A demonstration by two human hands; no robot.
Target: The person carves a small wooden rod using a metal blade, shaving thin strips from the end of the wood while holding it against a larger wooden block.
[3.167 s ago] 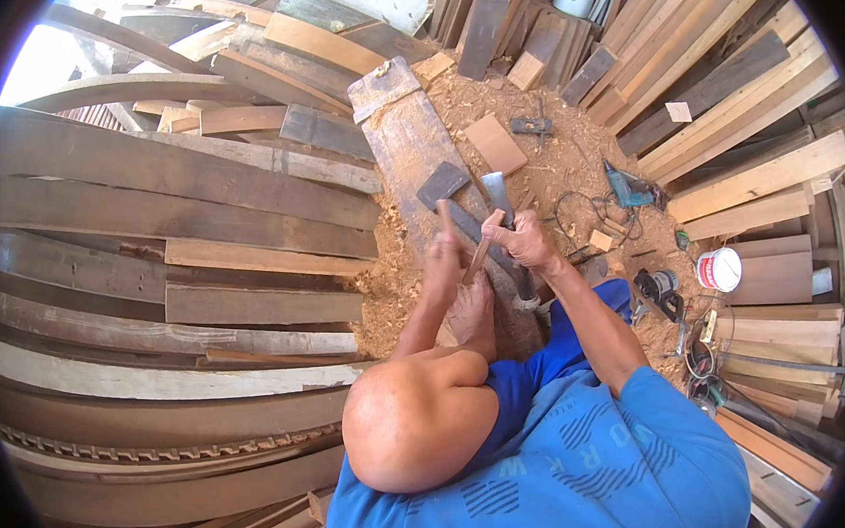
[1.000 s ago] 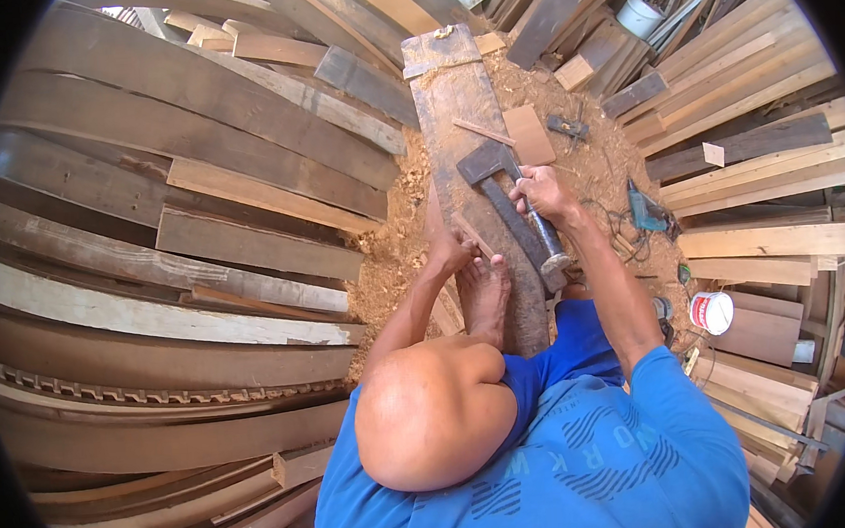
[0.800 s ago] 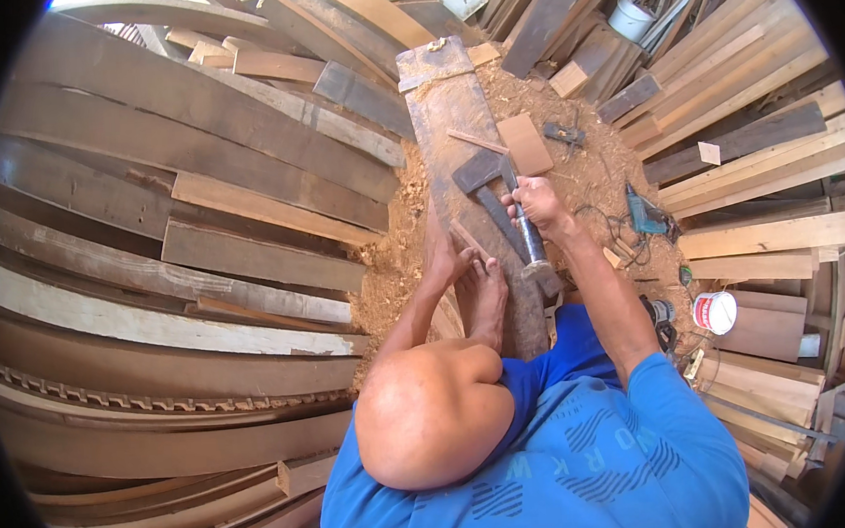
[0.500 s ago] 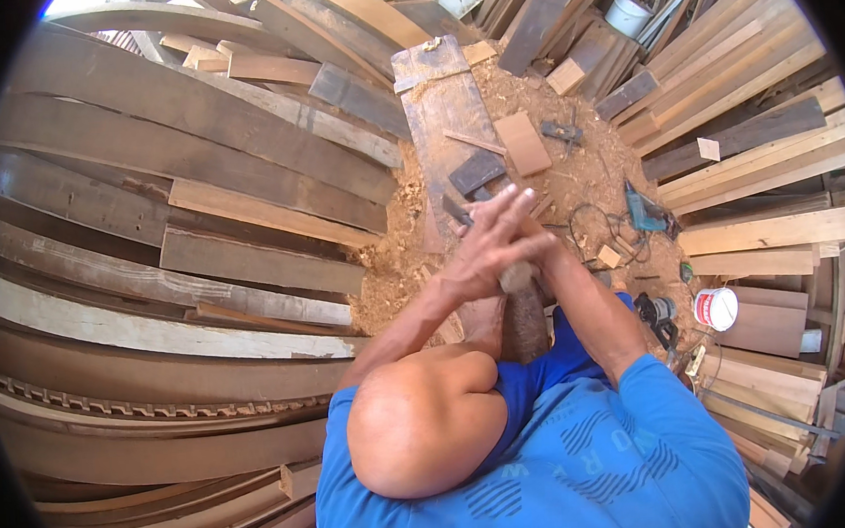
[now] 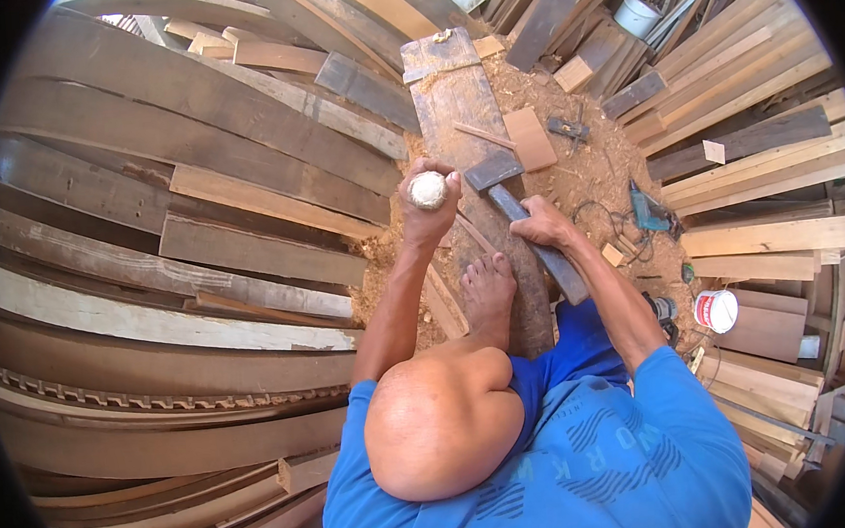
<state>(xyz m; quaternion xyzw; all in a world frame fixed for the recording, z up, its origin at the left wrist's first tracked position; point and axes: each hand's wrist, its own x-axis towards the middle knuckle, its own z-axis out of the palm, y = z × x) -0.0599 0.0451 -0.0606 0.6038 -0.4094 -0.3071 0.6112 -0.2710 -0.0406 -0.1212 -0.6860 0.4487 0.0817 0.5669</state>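
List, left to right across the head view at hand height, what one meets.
Stacked wooden planks → left hand gripping a pale round-ended handle → right hand on a dark tool → teal power tool → light boards.

Position: head-worn, above the knee (image 5: 442, 422).
Facing: straight down, plank (image 5: 472, 116) running toward 12 o'clock.
Nearness: close to the knee; the stacked boards (image 5: 195, 181) lie farther off.
Lens: fisheye, edges bending at the rim.
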